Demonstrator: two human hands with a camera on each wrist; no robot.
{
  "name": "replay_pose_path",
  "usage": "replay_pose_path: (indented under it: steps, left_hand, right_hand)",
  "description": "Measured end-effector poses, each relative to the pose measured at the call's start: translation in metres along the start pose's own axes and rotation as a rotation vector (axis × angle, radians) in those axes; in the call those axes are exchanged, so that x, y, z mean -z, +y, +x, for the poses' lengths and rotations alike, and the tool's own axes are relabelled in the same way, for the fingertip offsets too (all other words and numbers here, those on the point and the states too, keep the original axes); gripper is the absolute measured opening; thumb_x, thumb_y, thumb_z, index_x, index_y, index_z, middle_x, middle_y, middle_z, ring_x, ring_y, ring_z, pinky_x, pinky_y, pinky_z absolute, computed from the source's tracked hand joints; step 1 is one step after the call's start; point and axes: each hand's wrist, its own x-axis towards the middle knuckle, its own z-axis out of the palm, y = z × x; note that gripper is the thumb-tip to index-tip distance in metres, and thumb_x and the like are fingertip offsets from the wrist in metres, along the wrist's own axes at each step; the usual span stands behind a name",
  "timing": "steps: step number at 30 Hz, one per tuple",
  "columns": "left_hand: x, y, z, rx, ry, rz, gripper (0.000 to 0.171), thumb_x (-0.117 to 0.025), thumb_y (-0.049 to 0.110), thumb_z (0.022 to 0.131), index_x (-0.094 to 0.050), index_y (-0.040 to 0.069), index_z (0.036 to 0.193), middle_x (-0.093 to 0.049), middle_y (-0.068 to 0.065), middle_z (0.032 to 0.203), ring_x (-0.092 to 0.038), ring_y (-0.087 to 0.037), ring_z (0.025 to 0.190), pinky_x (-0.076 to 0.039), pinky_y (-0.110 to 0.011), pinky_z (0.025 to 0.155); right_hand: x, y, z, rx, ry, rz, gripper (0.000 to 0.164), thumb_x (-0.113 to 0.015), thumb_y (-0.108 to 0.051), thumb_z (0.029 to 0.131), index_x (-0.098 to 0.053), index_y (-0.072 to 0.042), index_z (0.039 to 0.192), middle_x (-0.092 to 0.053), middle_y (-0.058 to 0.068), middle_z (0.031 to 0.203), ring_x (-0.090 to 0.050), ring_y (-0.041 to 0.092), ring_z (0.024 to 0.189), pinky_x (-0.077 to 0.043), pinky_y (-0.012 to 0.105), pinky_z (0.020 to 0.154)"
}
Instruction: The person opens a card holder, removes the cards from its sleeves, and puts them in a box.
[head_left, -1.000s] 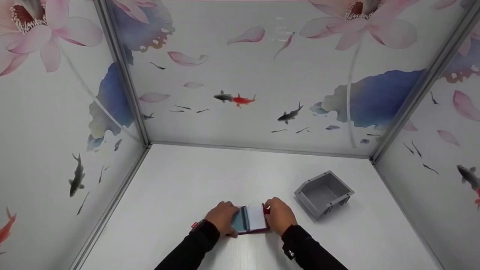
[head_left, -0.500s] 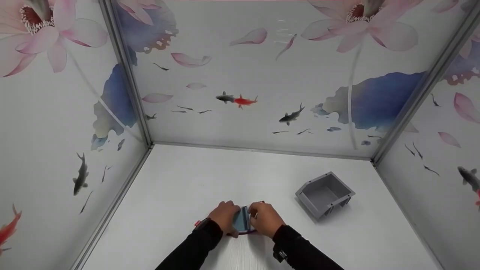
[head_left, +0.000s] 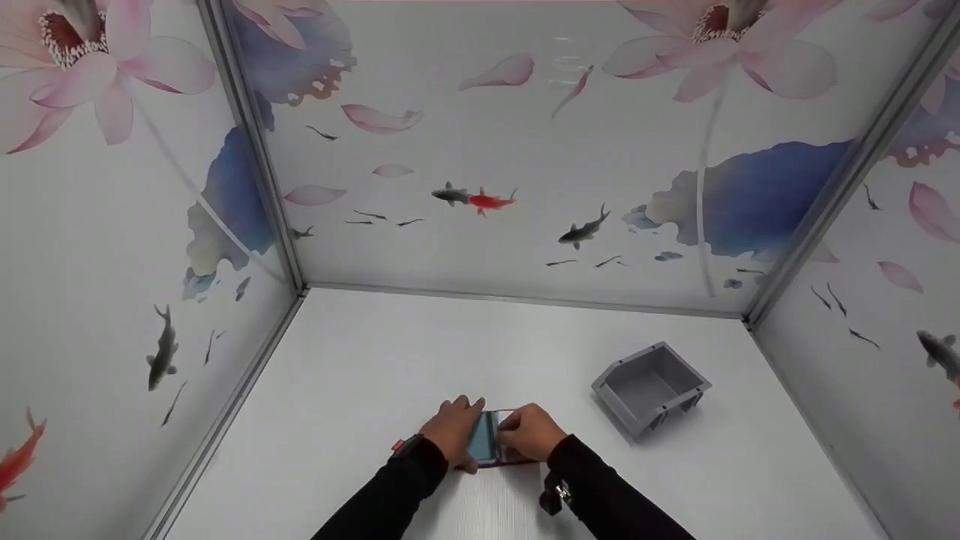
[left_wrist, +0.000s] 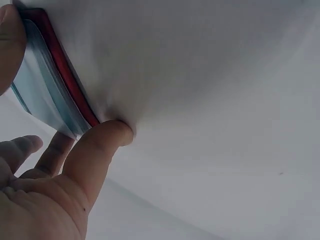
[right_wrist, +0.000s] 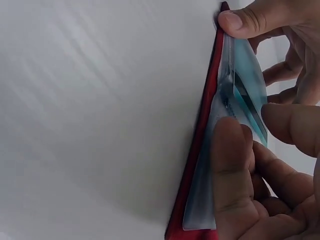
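Note:
A small card holder (head_left: pixel 481 444) with a red cover lies spread out on the white table in the head view. Bluish clear plastic sleeves (left_wrist: pixel 47 82) show inside it. My left hand (head_left: pixel 451 433) grips its left part, with the thumb at the near edge and fingers toward the far edge. Over the right part, my right hand (head_left: pixel 534 433) has curled fingers pinching at a clear sleeve near the middle fold. The right wrist view shows these fingers against the clear sleeve (right_wrist: pixel 200 200) above the red cover (right_wrist: pixel 202 120). My right hand hides much of that half.
A grey plastic bin (head_left: pixel 651 390) stands to the right, beyond my right hand. White panels printed with flowers and fish enclose the table (head_left: pixel 390 352) at the back and both sides, joined by grey metal strips.
My right hand has moved left from the card holder's right edge to its middle fold. The white page seen on the right is now mostly hidden. My left hand keeps its place, fingers raised slightly.

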Motion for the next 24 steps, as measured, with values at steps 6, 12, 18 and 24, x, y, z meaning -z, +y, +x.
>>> replay_pose_path:
  steps: [6,12,18,24]
  left_hand:
    - [-0.006,-0.005,0.0,-0.02,0.032,-0.019,0.105,-0.113,0.022,0.069,-0.062,0.013,0.161,-0.065,-0.007,0.134,-0.058,-0.023,0.113,-0.061,-0.039,0.097]
    - [-0.009,-0.006,0.0,-0.046,0.055,-0.025,0.1,-0.113,0.022,0.07,-0.064,0.017,0.157,-0.062,-0.005,0.128,-0.054,-0.021,0.108,-0.06,-0.038,0.091]
    - [-0.011,-0.009,-0.002,-0.059,0.065,-0.039,0.101,-0.113,0.02,0.07,-0.063,0.019,0.157,-0.062,-0.006,0.128,-0.055,-0.022,0.109,-0.06,-0.039,0.092]
    - [-0.007,-0.008,-0.003,-0.054,0.057,-0.033,0.098,-0.112,0.021,0.072,-0.063,0.016,0.157,-0.063,-0.007,0.128,-0.056,-0.023,0.11,-0.06,-0.041,0.094]
  right_hand:
    - [-0.003,-0.003,0.005,-0.104,0.013,0.121,0.017,-0.075,-0.009,0.099,-0.087,0.003,0.097,-0.077,0.006,0.072,-0.064,0.007,0.06,-0.051,0.02,0.056]
    - [-0.006,-0.009,0.004,-0.14,0.033,0.183,0.017,-0.073,-0.007,0.097,-0.082,0.005,0.089,-0.065,-0.003,0.063,-0.058,0.007,0.055,-0.048,0.022,0.052]
    - [-0.004,-0.015,0.004,-0.137,0.034,0.154,0.019,-0.073,-0.005,0.096,-0.079,0.006,0.082,-0.06,-0.005,0.058,-0.053,0.007,0.051,-0.045,0.023,0.05]
    - [-0.005,-0.014,0.005,-0.126,0.029,0.145,0.015,-0.077,-0.005,0.095,-0.083,0.007,0.087,-0.06,-0.005,0.059,-0.054,0.007,0.052,-0.046,0.022,0.051]
